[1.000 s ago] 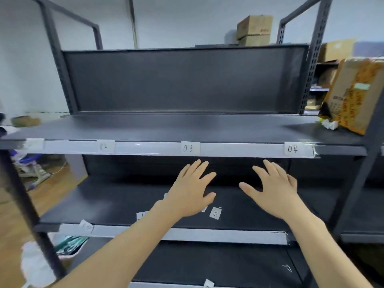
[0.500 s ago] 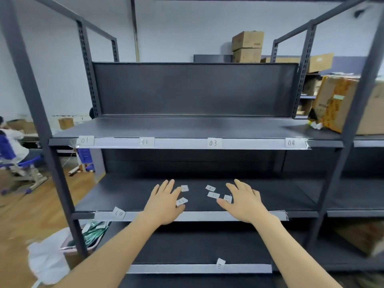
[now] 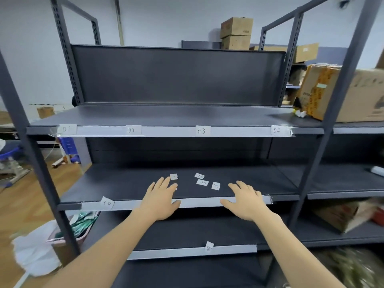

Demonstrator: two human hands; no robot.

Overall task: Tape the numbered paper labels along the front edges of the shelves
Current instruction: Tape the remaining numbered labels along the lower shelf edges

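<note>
A dark grey shelf rack (image 3: 178,80) fills the view, with a big cardboard box (image 3: 353,94) on the unit to its right. The top shelf (image 3: 166,115) has a tape strip along its front edge holding four labels, 01 (image 3: 67,129), 02 (image 3: 131,130), 03 (image 3: 201,131) and 04 (image 3: 276,130). Over the front edge of the middle shelf (image 3: 124,183) the left hand (image 3: 161,201) and right hand (image 3: 246,201) are held flat, fingers straight and spread, gripping nothing. Four loose labels (image 3: 202,182) lie on that shelf just beyond and between the hands. One tilted label (image 3: 107,203) sits at that edge's left end, another (image 3: 209,246) on the lower shelf's edge.
</note>
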